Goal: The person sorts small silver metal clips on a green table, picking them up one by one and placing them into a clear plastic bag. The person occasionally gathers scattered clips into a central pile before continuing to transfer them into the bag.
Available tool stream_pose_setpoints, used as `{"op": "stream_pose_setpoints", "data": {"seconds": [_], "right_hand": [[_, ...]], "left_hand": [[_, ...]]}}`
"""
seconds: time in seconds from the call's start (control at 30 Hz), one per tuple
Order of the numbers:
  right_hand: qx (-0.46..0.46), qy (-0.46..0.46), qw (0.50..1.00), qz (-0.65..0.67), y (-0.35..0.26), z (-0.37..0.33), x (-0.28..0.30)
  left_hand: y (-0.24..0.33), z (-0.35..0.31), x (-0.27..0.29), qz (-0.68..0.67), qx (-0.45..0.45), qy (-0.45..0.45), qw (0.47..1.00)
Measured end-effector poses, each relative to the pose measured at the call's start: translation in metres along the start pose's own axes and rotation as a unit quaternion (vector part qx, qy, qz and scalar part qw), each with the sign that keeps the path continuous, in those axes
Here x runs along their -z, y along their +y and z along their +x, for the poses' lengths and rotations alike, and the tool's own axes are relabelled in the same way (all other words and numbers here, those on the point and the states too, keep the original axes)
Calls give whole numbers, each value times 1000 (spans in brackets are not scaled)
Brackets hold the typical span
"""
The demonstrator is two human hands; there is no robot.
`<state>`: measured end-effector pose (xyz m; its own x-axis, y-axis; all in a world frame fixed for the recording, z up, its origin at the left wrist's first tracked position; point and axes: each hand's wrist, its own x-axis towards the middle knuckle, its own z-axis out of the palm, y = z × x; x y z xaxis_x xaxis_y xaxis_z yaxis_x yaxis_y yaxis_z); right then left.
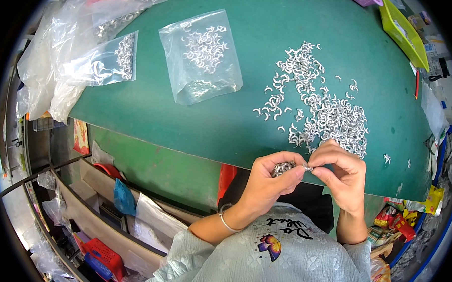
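green table (281,22), left hand (272,181) closed round silvery crescents (284,168), right hand (344,179) pinching one, black lettering (301,233) on shirt (306,270)

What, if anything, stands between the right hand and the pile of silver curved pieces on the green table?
Nothing visible does: the right hand is by the near edge of the pile, overlapping it a little in this view.

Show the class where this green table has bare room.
Free: between the lone clear bag and the loose silver pieces; between those pieces and the red stick. Crowded: beyond the right hand; around the leftmost plastic bags.
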<state>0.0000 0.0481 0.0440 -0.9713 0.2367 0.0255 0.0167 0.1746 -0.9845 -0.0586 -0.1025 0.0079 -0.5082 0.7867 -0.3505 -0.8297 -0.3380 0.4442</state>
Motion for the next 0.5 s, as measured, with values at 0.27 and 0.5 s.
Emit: {"op": "stream_pose_setpoints", "data": {"seconds": [0.27,0.5], "right_hand": [[1,6,1000,27,-2,-1,-2],[-7,12,999,41,-2,-3,-4]], "left_hand": [[-2,-4,0,56,-17,16,998],[1,-5,-2,98,-56,22,993]]}}
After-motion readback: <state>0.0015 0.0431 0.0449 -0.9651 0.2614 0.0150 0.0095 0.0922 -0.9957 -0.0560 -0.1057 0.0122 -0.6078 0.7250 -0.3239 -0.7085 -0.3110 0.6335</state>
